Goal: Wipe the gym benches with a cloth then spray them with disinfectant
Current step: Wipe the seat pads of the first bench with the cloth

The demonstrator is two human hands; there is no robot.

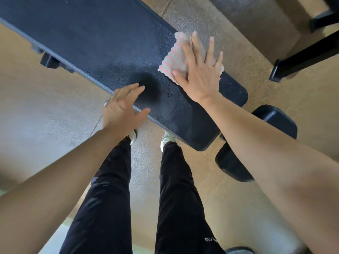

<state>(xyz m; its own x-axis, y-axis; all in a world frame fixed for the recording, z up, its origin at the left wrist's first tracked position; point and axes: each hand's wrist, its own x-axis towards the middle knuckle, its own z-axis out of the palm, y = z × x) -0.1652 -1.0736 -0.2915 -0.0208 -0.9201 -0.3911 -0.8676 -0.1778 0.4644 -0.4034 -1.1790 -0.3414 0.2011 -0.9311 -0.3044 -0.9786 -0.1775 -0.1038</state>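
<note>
Fingers [194,50] of the right hand [199,70] lie spread and flat on a folded pink-and-grey striped cloth [174,57], pressing it onto the padded black vinyl desk [102,43] near its far edge, close to the rounded end. Left hand [121,107] hovers at the near edge of the same desk, its fingers [128,90] loosely splayed and gripping nothing, the thumb reaching over the rim; whether the palm touches the padding cannot be told. Wet streaks and droplets glisten on the vinyl between the two hands. Below, black trouser legs [110,189] and pale shoes [167,140] stand on the speckled tan floor [45,107]. A black metal frame [300,55] crosses the upper right corner.
</note>
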